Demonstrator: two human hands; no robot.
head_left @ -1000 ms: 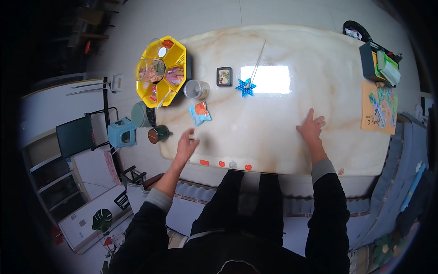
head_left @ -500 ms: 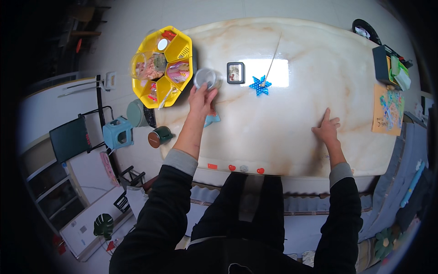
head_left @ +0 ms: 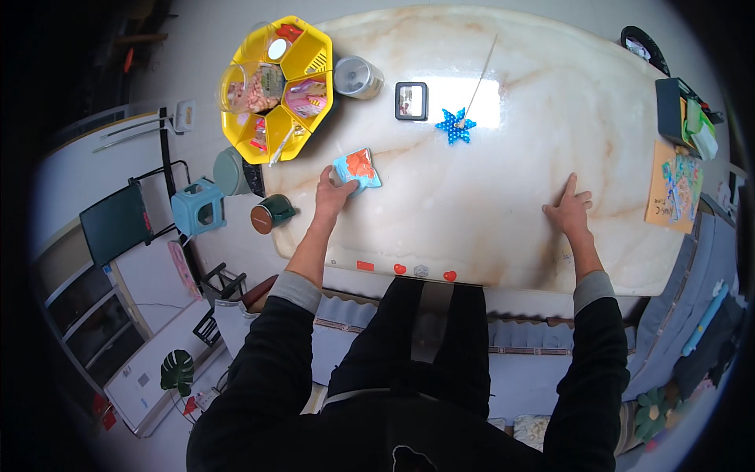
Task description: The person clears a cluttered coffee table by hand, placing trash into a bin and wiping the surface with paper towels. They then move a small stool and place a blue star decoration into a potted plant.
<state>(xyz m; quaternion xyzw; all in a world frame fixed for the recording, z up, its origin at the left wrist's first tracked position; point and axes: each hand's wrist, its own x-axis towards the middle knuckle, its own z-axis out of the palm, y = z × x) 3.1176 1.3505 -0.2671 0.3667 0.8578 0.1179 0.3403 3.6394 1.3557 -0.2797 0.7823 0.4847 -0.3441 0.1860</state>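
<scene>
Away from the round clear container (head_left: 359, 77), the left hand (head_left: 330, 195) is now down at the small packet (head_left: 360, 167) on the glossy, marbled table (head_left: 472, 204). Packet lies just ahead and right of that hand, far from the right hand (head_left: 569, 212); its long axis is unclear. Left fingers and thumb part around its near corner; whether they pinch, I can't tell. Crinkled blue-and-orange wrapper, squarish. Right fingers spread, holding nothing.

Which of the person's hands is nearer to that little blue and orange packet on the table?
Left. The left hand is at the near left edge of the packet; the right hand is well to its right, farther right than the blue pinwheel.
</scene>
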